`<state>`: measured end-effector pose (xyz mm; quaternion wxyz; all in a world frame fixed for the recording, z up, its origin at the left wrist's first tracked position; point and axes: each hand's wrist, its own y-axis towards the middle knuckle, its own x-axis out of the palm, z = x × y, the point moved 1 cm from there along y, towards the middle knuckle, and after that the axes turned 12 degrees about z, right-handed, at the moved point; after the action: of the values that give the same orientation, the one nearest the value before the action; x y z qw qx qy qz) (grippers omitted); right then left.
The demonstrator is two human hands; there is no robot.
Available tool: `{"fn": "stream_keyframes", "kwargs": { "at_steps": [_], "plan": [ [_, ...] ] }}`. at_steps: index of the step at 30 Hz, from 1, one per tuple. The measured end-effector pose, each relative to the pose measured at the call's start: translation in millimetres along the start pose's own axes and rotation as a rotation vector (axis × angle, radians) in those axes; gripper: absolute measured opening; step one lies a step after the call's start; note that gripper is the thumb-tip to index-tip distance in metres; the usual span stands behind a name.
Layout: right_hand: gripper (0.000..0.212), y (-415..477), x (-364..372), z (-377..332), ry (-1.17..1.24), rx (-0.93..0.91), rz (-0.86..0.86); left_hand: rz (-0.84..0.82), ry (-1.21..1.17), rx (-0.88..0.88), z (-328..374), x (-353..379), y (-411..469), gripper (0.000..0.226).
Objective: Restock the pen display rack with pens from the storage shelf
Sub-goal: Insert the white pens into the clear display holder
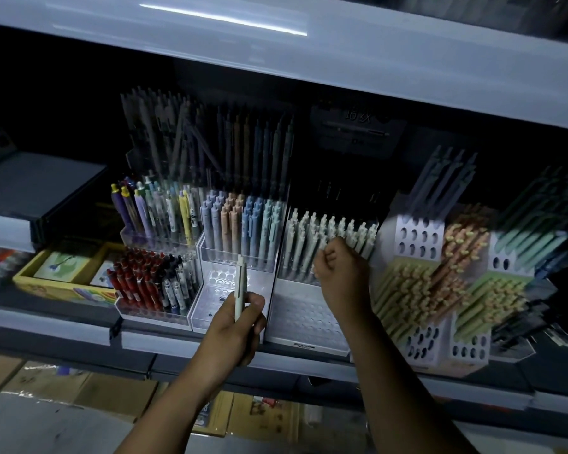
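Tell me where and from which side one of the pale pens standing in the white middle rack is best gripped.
Pinch the top of a pale pen just below its clicker, coming from the front and above. The pens stand packed side by side, leaning back, lower ends held in the white rack; only the tops are free, and the front holes are empty.

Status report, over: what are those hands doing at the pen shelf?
Left hand grips one pale pen upright. Right hand curled among racked pens, grip unclear. White rack front holes unobstructed.

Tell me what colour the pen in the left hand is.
The pen is pale green, in the head view.
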<state>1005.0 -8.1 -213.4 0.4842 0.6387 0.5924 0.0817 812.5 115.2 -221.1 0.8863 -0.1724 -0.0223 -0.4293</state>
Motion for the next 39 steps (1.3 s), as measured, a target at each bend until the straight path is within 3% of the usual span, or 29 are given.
{"fn": "stream_keyframes", "kwargs": {
  "at_steps": [4,11,14,17,21,26,29,34,39],
  "plan": [
    [0.027,-2,5,5,0.061,0.096,-0.061,0.0,-0.006,0.013,-2,-2,-1,0.029],
    [0.021,-20,-8,-7,0.318,0.472,-0.023,-0.024,-0.005,0.052,1,1,-2,0.029],
    [0.021,-27,-15,-22,0.288,0.474,-0.092,-0.034,-0.032,0.035,2,4,0,0.029],
    [0.034,-29,-20,-44,0.348,0.39,-0.288,-0.057,-0.051,0.023,1,7,0,0.031],
    [0.018,-27,-26,-72,0.588,0.389,-0.49,-0.099,0.043,0.021,1,9,-2,0.037],
    [0.013,-27,-23,-74,0.597,0.422,-0.568,-0.088,0.134,0.02,-1,7,-1,0.043],
    [0.017,-29,-24,-70,0.591,0.449,-0.518,-0.061,0.135,0.039,0,8,-2,0.038],
    [0.012,-18,-29,-49,0.64,0.561,-0.182,-0.125,0.035,0.017,5,8,0,0.029],
    [0.015,-2,-38,-20,0.505,0.484,0.068,-0.079,0.056,0.049,5,6,5,0.028]
  ]
}}
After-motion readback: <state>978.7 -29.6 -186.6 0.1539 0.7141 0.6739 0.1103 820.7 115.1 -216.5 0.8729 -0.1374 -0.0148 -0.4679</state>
